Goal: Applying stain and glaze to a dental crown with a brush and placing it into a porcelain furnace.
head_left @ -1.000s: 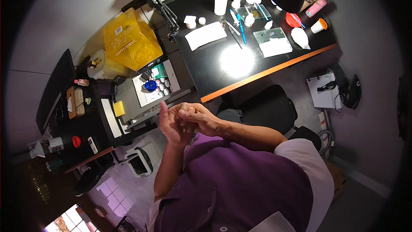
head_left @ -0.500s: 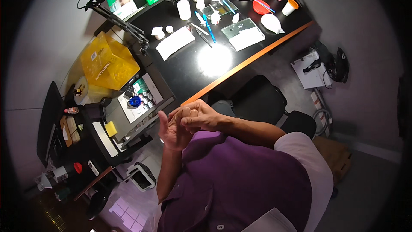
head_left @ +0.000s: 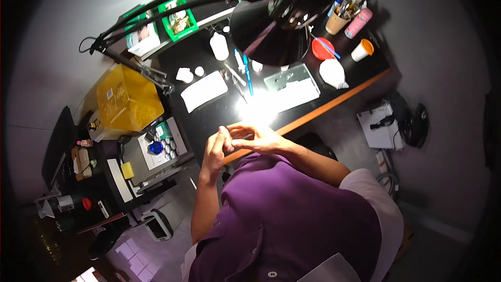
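My left hand [head_left: 213,151] and my right hand [head_left: 261,140] meet at the fingertips over the front edge of the black table [head_left: 201,125]. The fingers of my right hand reach leftward, thumb apart from them, leaving a gap. Those of my left hand are loosely bent and point up. No object shows in either hand. Beyond them lie a white sheet [head_left: 204,91], a blue pen [head_left: 247,75], metal tweezers [head_left: 236,74] and a glass plate [head_left: 279,79] partly covered with white paper.
A black lamp [head_left: 271,26] hangs over the table on a jointed arm. At the back stand a white bottle [head_left: 219,47], a red bowl [head_left: 322,48], a cup of brushes [head_left: 336,22] and an orange-lidded cup [head_left: 362,50]. A yellow translucent box [head_left: 128,96] sits to the left.
My hands have loosened from a clasp and moved up toward the table. The view has shifted closer to the table, and the lamp now hides more of the back.
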The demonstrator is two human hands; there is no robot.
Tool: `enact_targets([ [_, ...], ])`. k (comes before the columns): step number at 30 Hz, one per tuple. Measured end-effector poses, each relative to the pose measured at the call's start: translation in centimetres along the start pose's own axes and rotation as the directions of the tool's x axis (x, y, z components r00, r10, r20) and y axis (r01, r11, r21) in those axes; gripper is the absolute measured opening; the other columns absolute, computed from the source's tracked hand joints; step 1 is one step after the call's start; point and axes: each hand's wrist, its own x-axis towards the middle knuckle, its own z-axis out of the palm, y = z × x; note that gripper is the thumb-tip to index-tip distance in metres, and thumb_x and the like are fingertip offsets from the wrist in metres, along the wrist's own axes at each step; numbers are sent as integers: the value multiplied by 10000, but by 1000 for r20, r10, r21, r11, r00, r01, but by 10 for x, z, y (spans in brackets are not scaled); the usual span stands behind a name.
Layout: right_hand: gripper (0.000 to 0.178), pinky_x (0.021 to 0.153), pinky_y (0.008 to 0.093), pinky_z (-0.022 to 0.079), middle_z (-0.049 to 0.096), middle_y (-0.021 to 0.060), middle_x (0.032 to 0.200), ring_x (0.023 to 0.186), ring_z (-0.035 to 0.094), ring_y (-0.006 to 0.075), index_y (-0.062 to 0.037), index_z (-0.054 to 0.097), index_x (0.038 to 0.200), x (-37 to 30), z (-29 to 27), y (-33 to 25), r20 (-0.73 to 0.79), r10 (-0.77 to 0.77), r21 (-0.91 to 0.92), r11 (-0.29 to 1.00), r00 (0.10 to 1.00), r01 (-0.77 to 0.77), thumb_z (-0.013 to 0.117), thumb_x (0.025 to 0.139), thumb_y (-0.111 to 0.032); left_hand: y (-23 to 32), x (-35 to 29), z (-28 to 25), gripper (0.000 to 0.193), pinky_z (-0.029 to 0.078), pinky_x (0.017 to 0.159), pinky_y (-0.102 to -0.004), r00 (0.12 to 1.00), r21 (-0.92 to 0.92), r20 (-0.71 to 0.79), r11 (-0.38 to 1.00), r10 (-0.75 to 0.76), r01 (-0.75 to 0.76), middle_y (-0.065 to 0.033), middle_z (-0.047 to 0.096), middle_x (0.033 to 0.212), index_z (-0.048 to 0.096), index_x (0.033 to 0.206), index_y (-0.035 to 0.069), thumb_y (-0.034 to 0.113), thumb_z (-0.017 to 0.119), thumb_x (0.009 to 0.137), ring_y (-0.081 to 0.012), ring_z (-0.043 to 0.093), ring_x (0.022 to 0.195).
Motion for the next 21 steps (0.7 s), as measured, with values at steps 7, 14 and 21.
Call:
enact_targets([
  [7,309,877,326,536,724,110,1015,949,675,175,-1,682,1142,14,-131,15,-82,149,-308,937,985,-167,721,871,-145,-31,27,24,161,421,596,-240,970,42,-235,996,-63,75,-8,520,691,579,905,23,134,510,999,-87,482,609],
  [14,254,773,317,539,715,109,940,814,657,169,-6,694,1088,35,-140,-4,-43,217,-536,818,975,-206,687,882,-152,-69,-23,47,248,492,807,-261,902,-95,-362,972,-237,217,-57,642,980,603,1165,4,64,568,927,-125,611,850],
  [21,231,738,437,514,694,194,900,836,686,331,-16,680,1024,16,-83,34,34,202,-749,654,979,-109,687,869,-187,-129,-91,30,151,506,654,-322,805,173,-557,919,-206,355,-125,667,794,634,993,9,145,618,928,-187,648,696],
])
